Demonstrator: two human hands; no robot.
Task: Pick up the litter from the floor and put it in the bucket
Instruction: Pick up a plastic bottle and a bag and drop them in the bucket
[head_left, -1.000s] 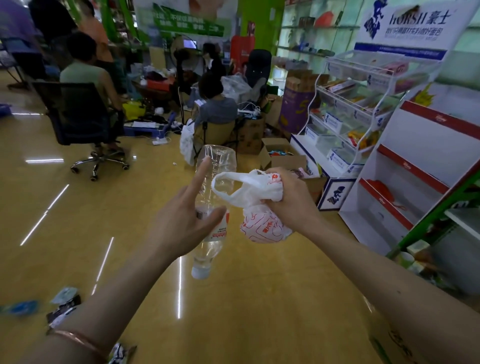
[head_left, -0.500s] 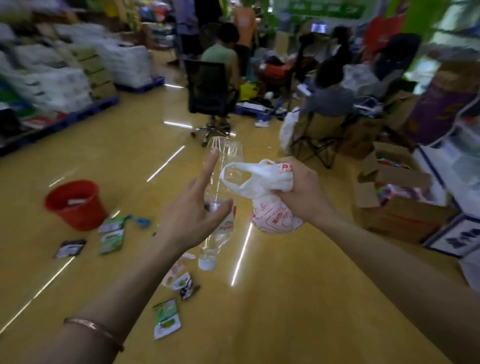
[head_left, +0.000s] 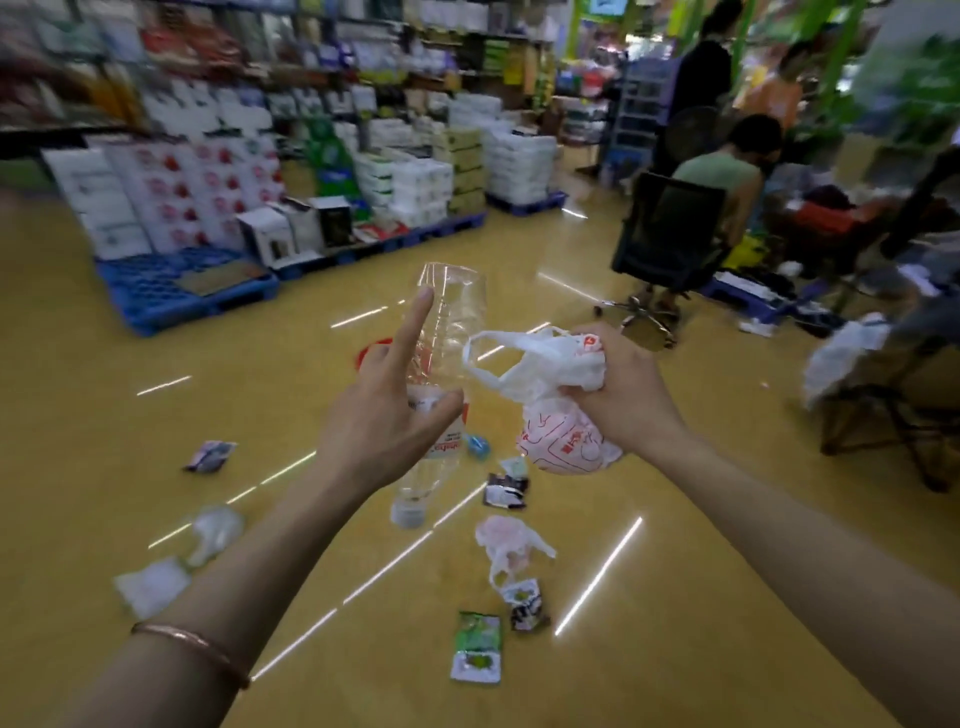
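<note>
My left hand (head_left: 387, 415) grips a clear plastic bottle (head_left: 451, 332) cap-down, index finger stretched up along it. My right hand (head_left: 621, 387) is closed on a crumpled white plastic bag (head_left: 556, 410) with red print. Only a sliver of the red bucket (head_left: 370, 349) shows on the floor, behind my left hand and the bottle. Litter lies on the yellow floor below: a green wrapper (head_left: 478, 647), a dark wrapper (head_left: 525, 605), a pinkish bag (head_left: 506, 543), another dark wrapper (head_left: 505, 491), a blue scrap (head_left: 478, 446), a packet (head_left: 209, 455) and clear plastic (head_left: 215, 530).
A blue pallet (head_left: 182, 286) with stacked boxes stands at the back left. A black office chair (head_left: 667, 244) with a seated person is at the right, a folding chair (head_left: 893, 410) farther right. Shop shelves fill the background.
The view has swung left: the display racks are gone, the pallets and more floor litter have come in. The bucket now sits behind my left hand. Both hands keep their holds.
</note>
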